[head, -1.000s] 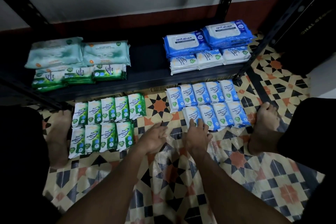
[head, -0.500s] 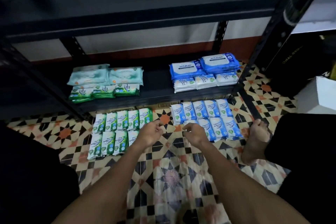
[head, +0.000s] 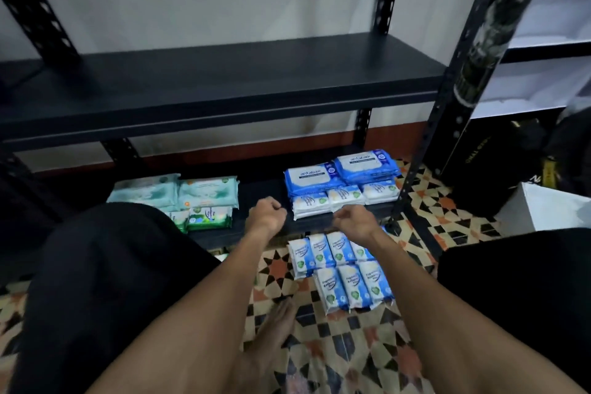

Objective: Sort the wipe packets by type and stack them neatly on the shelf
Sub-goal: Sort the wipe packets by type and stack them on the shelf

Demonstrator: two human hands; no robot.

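Right now both hands are up in front of the lower black metal shelf board (head: 260,184) and carry nothing. The left hand (head: 267,216) is curled into a loose fist and the right hand (head: 351,221) has its fingers bent in toward the thumb, with no packet in either. Small blue-and-white wipe packets (head: 339,269) lie in two rows on the patterned tile floor (head: 319,355), just below the right hand and nearer the body. Beyond the right hand, on the shelf, large blue wipe packs (head: 342,169) are stacked at the back, with a row of small white-and-blue packets (head: 342,200) in front of them. Beyond and left of the left hand sit large pale-green wipe packs (head: 174,190), with small green packets (head: 209,217) in front. A dark-clothed knee (head: 112,265) hides whatever lies on the floor below the left hand. Judgement: sorting looks done, and the step in hand is moving the floor blues up onto the shelf. To do it well, take a whole row at once and squeeze it between both palms so the soft film packs don't fan out. Keep labels facing one way and land it square on the existing small blue row, front edges flush with the shelf lip. Don't stack so high that it leans on the big packs or slides forward. Any greens go to the left-hand pile only.
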